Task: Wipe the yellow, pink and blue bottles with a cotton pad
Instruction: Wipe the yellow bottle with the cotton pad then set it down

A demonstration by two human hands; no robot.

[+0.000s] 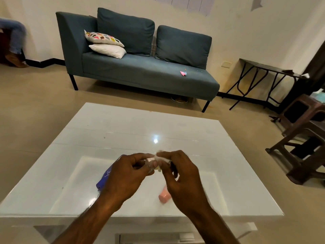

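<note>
Yellow bottle [152, 163]: small, pale-capped, mostly hidden, pinched in left hand [126, 175]. Cotton pad [161, 158]: white, frayed, gripped by right hand [182, 176] against it.

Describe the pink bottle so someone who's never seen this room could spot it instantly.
Start at the glossy white table before the teal sofa. Near its front edge, just under the right hand, the small pink plastic bottle lies on its side. The only other bottle lying there is dark blue, far left.

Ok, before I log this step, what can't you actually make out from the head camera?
- Bottle in the left hand: fingers cover it, colour unclear.
- Cotton pad: mostly under the right hand, blurred.
- Blue bottle: left wrist hides most.
- Pink bottle: right hand hides its top.
</note>
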